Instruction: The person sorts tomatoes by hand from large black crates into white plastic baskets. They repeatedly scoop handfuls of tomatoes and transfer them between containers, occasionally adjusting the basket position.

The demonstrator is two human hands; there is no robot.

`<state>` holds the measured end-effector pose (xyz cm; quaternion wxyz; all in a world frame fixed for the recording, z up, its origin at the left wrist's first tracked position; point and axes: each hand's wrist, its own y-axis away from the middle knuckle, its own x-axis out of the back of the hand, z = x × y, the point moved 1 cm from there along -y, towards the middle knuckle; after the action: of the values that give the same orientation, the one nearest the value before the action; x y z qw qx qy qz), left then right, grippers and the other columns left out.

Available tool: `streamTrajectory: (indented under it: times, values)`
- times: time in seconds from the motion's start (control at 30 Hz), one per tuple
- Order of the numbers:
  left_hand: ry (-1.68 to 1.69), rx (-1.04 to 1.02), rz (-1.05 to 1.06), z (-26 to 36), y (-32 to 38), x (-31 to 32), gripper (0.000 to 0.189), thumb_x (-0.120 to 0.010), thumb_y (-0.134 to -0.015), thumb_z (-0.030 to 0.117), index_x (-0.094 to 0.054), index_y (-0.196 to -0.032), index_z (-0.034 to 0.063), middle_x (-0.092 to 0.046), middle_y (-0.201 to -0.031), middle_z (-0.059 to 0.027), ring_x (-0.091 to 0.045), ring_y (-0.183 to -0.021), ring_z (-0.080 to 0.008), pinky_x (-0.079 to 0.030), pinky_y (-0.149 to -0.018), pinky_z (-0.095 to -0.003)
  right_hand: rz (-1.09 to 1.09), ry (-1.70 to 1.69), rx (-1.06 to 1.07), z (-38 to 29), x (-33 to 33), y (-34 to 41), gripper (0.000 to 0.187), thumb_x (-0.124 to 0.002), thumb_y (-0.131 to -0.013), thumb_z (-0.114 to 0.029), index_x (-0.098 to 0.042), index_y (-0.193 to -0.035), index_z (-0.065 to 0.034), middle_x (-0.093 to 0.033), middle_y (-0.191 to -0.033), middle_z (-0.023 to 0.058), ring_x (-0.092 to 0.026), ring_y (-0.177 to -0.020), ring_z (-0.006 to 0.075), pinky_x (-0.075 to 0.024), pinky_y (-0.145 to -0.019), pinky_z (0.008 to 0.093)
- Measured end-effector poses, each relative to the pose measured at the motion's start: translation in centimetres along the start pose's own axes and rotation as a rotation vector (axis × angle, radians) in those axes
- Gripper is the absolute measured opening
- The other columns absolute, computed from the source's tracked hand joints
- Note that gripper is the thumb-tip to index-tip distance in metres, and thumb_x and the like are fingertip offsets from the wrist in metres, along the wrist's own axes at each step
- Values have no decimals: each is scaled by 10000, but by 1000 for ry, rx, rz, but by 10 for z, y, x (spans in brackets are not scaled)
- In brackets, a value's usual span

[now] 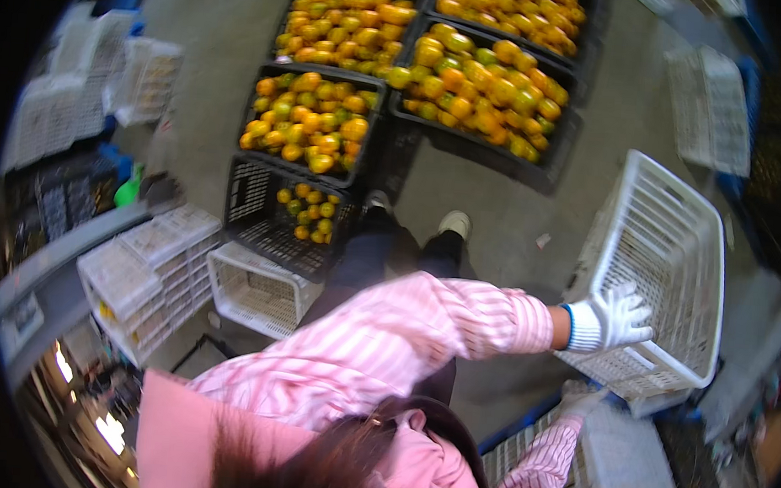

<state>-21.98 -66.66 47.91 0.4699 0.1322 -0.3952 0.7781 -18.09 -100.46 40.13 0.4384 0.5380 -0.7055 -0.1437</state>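
Observation:
My left hand [610,320], in a white knit glove with a blue cuff edge, reaches across to my right. Its fingers are spread over the near rim of a tilted white plastic crate [671,266]. No fruit shows inside that crate. My right hand [583,395], also gloved, is by the crate's lower near corner, blurred; its grip on the crate is unclear. In front of my feet, black plastic crates [313,69] hold orange and green-yellow citrus fruits [307,124]. A nearer black crate [250,195] holds only a small group of such fruits [310,213].
White crates [148,266] are stacked at the left, with a white crate on its side [256,288] beside them. More white crates [711,107] stand at the far right. A pale crate or cover [627,469] lies near my right arm. A green object [128,189] is at the left.

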Motion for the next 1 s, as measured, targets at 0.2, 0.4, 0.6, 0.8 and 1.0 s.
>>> streamTrajectory:
  times: [0.2,0.4,0.6,0.8,1.0]
  values:
    - [-37,453,-604,-78,128,7,180,-664,-798,211,-745,-951,162,-755,-942,-78,-734,-957,-294,-532,-866,-440,-669,479,-285,94,-89,14,322,-534,-1068,-491,-536,-866,-241,-378,-661,-81,-333,-535,80,-285,-503,287]
    - [-229,1286,-943,-198,377,129,270,-608,-877,232,-809,-1020,123,-797,-1016,-114,-769,-982,-308,-577,-782,-496,-815,1005,-41,147,-212,71,482,-612,-1028,-480,-705,-1251,-63,-737,-981,74,-707,-800,171,-582,-727,371]
    - [-459,1802,-464,-280,578,206,516,-627,-911,409,-577,-1331,113,-686,-1217,-173,-688,-1107,-384,-544,-936,-510,-948,1225,515,180,-362,123,442,-569,-1057,-404,-708,-1280,-49,-717,-1209,67,-677,-1106,187,-544,-937,311]
    - [-770,1742,-18,-364,636,209,946,-789,-807,573,-396,-1545,131,-568,-1403,-118,-589,-1218,-343,-458,-1049,-498,-1188,1135,291,284,-493,173,445,-576,-1066,-398,-684,-1324,-53,-741,-1125,78,-700,-991,162,-543,-886,301]
    - [-578,1750,92,-370,640,220,718,-807,-748,593,-653,-1309,174,-730,-1134,-135,-664,-1086,-371,-537,-957,-484,-1432,1152,123,342,-553,163,464,-586,-1074,-368,-647,-1353,-3,-737,-1117,109,-687,-992,173,-532,-915,296]
